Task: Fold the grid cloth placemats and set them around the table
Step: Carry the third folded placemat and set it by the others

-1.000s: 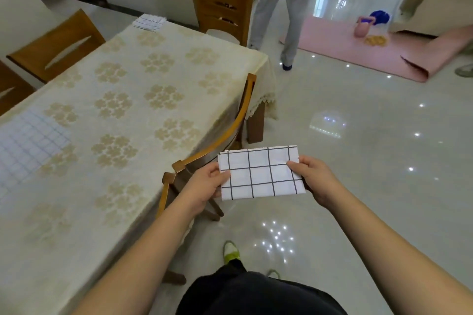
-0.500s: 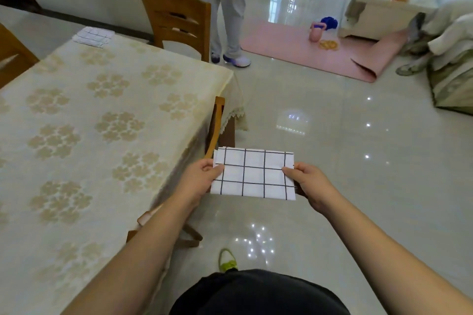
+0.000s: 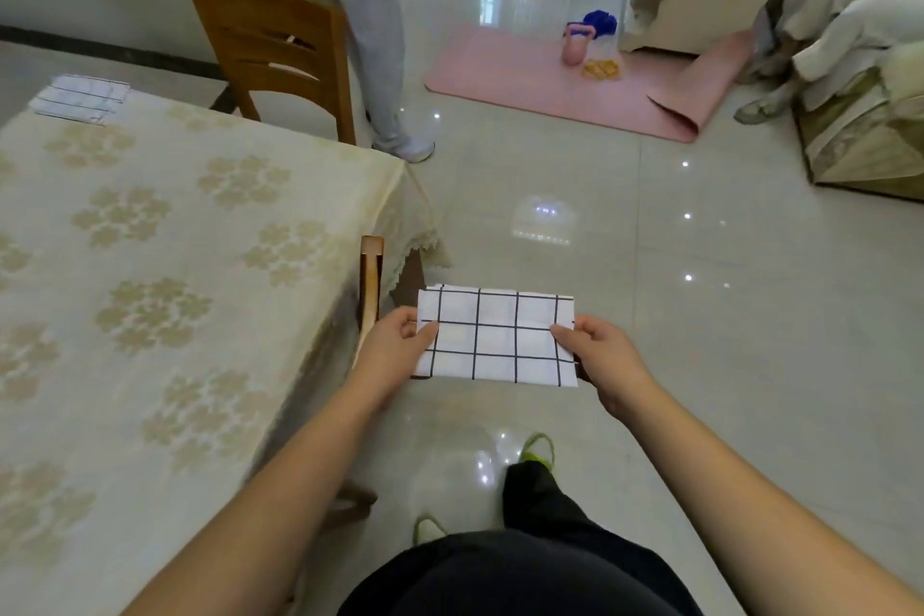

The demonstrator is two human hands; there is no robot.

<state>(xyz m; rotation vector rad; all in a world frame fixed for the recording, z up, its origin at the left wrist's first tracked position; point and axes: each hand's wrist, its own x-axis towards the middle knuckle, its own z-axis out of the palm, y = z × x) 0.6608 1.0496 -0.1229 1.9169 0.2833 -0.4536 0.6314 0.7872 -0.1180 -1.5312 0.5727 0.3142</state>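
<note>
I hold a folded white placemat with a black grid [image 3: 497, 338] flat over the floor, just right of the table's long edge. My left hand [image 3: 395, 345] pinches its left end and my right hand [image 3: 602, 360] pinches its right end. A second folded grid placemat [image 3: 80, 98] lies at the table's far left corner. The table [image 3: 165, 275] wears a cream cloth with gold flower prints.
A wooden chair back [image 3: 371, 288] is tucked against the table beside my left hand. Another wooden chair [image 3: 277, 53] stands at the far end, with a person's legs [image 3: 375, 55] next to it. Beyond lie a pink mat [image 3: 560, 85] and a sofa [image 3: 850, 115].
I have walked along the table towards its far end, so the table and chairs slid left and nearer. The placemat stays gripped in both hands. The unfolded grid cloth has left the view.
</note>
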